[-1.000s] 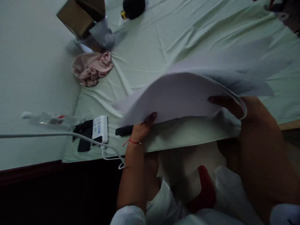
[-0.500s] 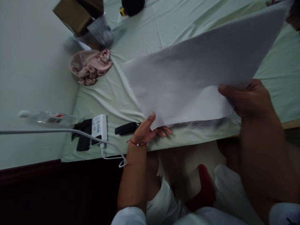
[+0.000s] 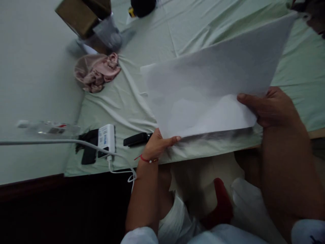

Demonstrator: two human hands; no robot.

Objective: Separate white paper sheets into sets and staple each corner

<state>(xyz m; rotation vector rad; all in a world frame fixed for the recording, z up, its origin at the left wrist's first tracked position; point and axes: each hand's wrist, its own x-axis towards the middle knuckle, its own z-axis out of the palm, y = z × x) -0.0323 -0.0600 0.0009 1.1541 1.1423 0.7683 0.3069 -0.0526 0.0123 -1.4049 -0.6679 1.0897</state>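
A large white sheet of paper (image 3: 213, 84) is held up at a slant over the pale green cloth (image 3: 157, 37) covering the table. My left hand (image 3: 157, 145), with a red thread at the wrist, pinches the sheet's near left corner. At the near right corner my right hand (image 3: 271, 106) grips the sheet, thumb lying on top. Under the sheet's near edge a fold of the green cloth hangs over the table edge.
A black flat device (image 3: 137, 139) lies just left of my left hand. Further left are a white charger box (image 3: 106, 139) with a white cable, dark items and a clear plastic bottle (image 3: 48, 128). A pink crumpled cloth (image 3: 98, 71), a brown box (image 3: 81, 15) and a black round object (image 3: 142, 6) sit further back.
The curled, flapping sheet has flattened out and been pulled taut between both hands. My left hand shifted from under the edge to pinching the near left corner.
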